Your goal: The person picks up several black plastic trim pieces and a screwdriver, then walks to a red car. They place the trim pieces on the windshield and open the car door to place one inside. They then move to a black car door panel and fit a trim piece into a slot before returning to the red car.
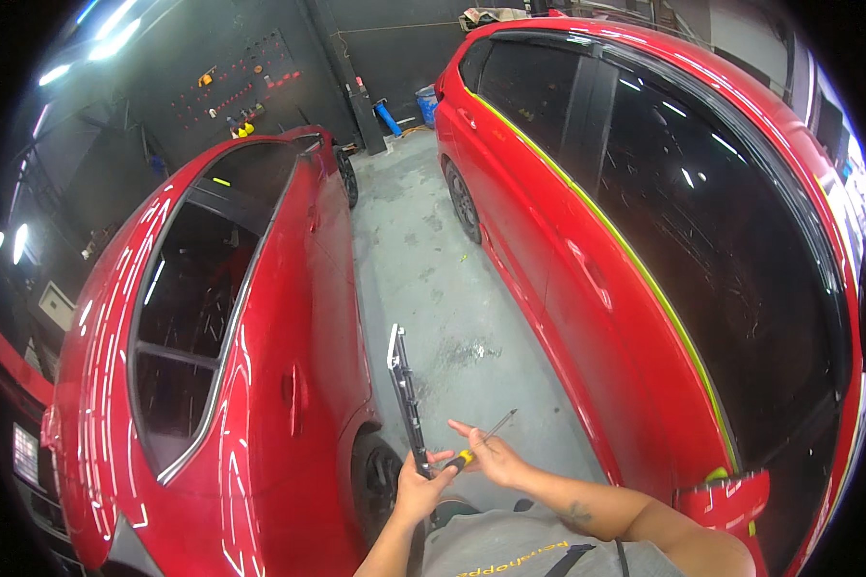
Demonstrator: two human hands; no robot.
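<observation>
The grip of the left hand [419,494] pinches the long black trim piece [408,399] between two red cars [539,260], though I can't tell whether the right hand [499,464] grips the screwdriver [463,460], which could scratch paintwork if it slips.

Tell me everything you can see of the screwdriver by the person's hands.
The screwdriver has a black-and-yellow handle and a slim, straight, grey shaft that looks like metal. It is tilted, the tip pointing up and right in the view, over the grey floor. The handle lies between the left hand and right hand; which grips it is unclear. The tip's shape is too small to tell.
</observation>
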